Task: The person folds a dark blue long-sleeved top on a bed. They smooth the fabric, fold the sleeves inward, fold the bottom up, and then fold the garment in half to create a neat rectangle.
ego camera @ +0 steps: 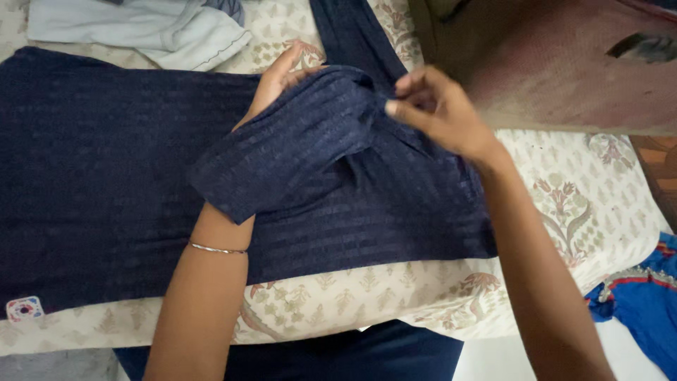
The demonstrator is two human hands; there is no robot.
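Pinching a fold of cloth between thumb and fingertips, the right hand (437, 113) gripped the dark navy ribbed knit garment (127, 176) near its upper middle, fingers drawn close together on the fabric. The left hand (278, 77) was pushed up inside a sleeve-like tube of the same garment, so only the fingers showed past the bunched edge; whether they were spread or curled I could not tell. A thin silver bangle (217, 248) sat on that wrist.

The garment lay mostly flat across a cream bedsheet with a floral print (367, 289), its far end running off toward the top of the view. It looked soft, light and limp, sagging wherever unsupported, with enough ribbed texture to resist slipping. By my judgement, seams, cuffs and hems would give the firmest hold, since the body would simply stretch.

A pale blue crumpled cloth (162, 28) rested above, and a bright blue trimmed fabric (645, 303) lay to the right.
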